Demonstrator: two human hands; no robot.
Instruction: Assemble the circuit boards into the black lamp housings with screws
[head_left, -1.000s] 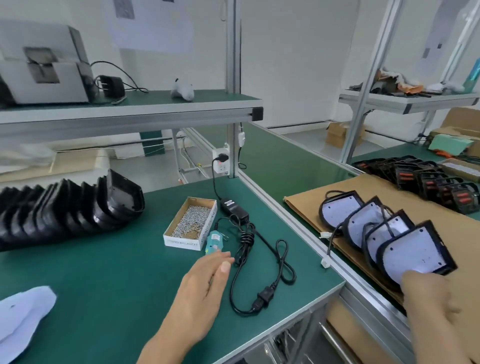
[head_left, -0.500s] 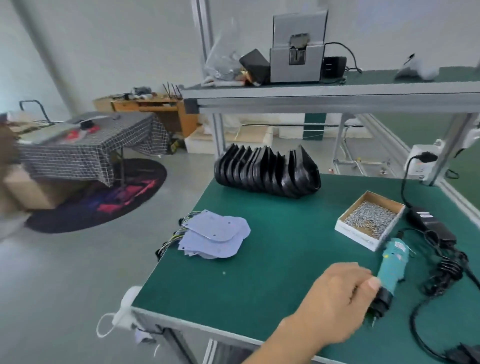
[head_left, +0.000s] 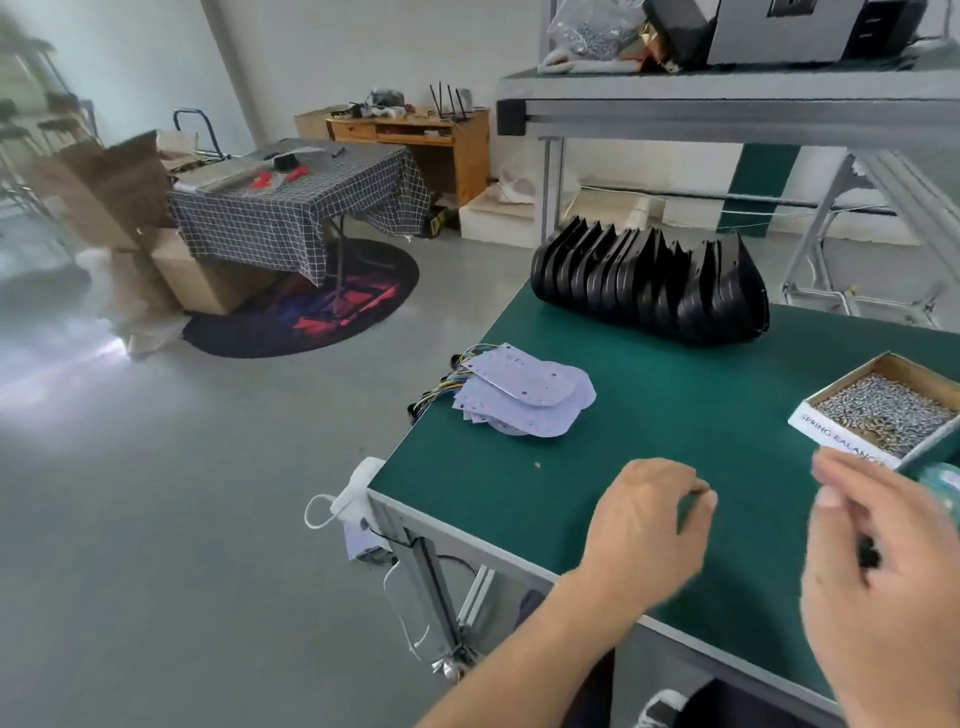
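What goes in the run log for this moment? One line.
left hand: curled, empty, over mat | right hand: gripping teal screwdriver | circuit boards: stacked, untouched | black housings: untouched

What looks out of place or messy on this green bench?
The stack of circuit boards sits fanned out unevenly at the bench's left edge, its coloured wires dangling over the side. The row of black housings leans slumped. Nothing looks spilled or broken.
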